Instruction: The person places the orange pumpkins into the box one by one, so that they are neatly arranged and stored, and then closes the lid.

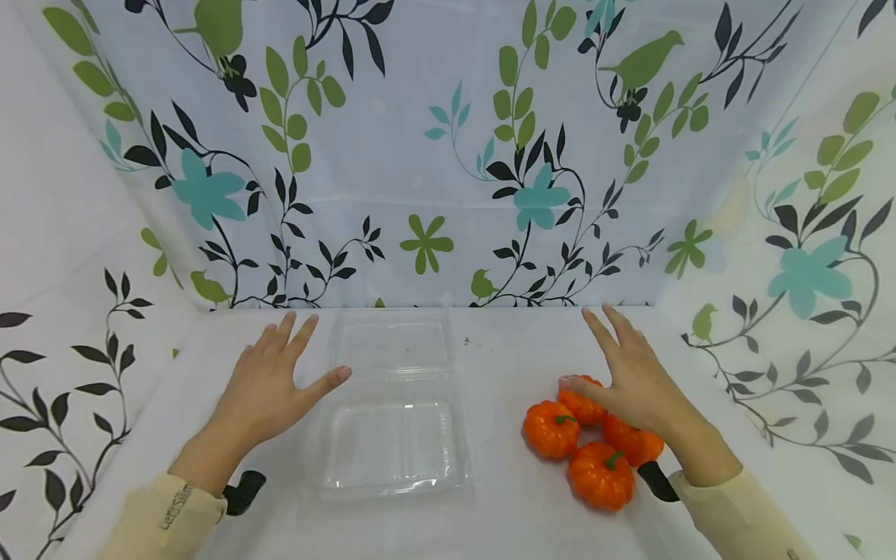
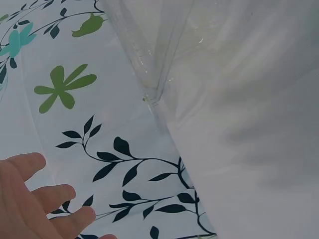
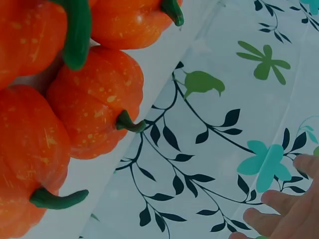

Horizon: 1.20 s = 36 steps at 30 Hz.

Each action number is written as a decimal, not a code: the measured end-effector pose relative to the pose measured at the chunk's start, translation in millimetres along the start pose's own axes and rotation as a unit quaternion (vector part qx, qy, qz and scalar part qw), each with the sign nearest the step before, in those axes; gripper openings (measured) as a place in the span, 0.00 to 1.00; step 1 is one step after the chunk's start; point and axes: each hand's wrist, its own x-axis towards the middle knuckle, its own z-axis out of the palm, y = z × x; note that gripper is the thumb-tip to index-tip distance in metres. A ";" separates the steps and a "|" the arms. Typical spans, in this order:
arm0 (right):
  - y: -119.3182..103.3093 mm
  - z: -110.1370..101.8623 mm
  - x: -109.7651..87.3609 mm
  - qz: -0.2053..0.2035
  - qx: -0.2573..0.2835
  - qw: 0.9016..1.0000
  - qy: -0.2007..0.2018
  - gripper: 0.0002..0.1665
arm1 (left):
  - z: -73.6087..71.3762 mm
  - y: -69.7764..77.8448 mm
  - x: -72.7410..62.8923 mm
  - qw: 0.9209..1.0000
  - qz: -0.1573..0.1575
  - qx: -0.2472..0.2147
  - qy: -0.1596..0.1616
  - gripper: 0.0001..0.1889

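My left hand [image 1: 269, 385], its fingers spread, hovers left of a clear plastic clamshell container [image 1: 392, 486]. The container lies with its lid folded back, two shallow halves one behind the other. Over a cluster of small orange pumpkins [image 1: 603, 476] on the right is my right hand [image 1: 637, 381], fingers and thumb apart, holding nothing. Its thumb overlaps the rearmost pumpkin [image 1: 579, 400] in the head view. Green-stemmed pumpkins [image 3: 97, 102] fill the left side of the right wrist view, with fingertips at its lower right.
The white table [image 1: 497, 498] ends at a back curtain [image 1: 420, 155] printed with leaves, birds and flowers. Similar patterned cloth [image 1: 805, 350] hangs along the right side, and another along the left. A black strap end shows at each cuff.
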 end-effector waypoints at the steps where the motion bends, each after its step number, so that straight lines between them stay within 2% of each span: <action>1: 0.0 1.2 -0.9 -0.003 0.004 1.000 -0.001 0.64 | 2.3 -1.3 -1.7 1.000 -0.001 -0.011 0.002 0.54; 5: 0.3 5.9 -4.6 -0.011 0.020 1.000 0.004 0.63 | 13.8 -6.8 -10.0 0.998 -0.012 -0.062 0.010 0.54; 8: 0.0 10.2 -8.6 -0.009 0.041 0.999 0.002 0.65 | 25.1 -11.0 -18.4 0.993 -0.025 -0.110 0.020 0.54; 15: -1.1 20.5 -22.9 -0.008 0.103 0.995 -0.008 0.66 | 51.8 -17.0 -42.8 0.971 -0.073 -0.224 0.026 0.51; 17: -1.3 22.3 -26.8 -0.013 0.125 0.992 -0.008 0.66 | 57.7 -18.1 -48.2 0.966 -0.074 -0.247 0.024 0.48; 21: -1.6 24.5 -32.2 -0.017 0.173 0.985 -0.007 0.66 | 68.7 -20.2 -56.4 0.960 -0.047 -0.275 0.026 0.46; 24: -0.4 26.3 -35.4 -0.028 0.214 0.976 -0.004 0.66 | 75.0 -19.6 -61.8 0.956 -0.032 -0.291 0.023 0.47; 31: 8.6 28.9 -45.7 -0.055 0.309 0.950 0.008 0.70 | 80.0 -12.3 -73.2 0.943 -0.036 -0.329 -0.013 0.59; 33: 11.2 28.5 -49.6 -0.056 0.337 0.940 0.009 0.71 | 81.1 -11.5 -76.1 0.943 -0.027 -0.331 -0.025 0.64; 36: 15.8 28.2 -55.8 -0.049 0.379 0.924 0.004 0.69 | 82.2 -11.0 -79.2 0.943 0.004 -0.331 -0.035 0.72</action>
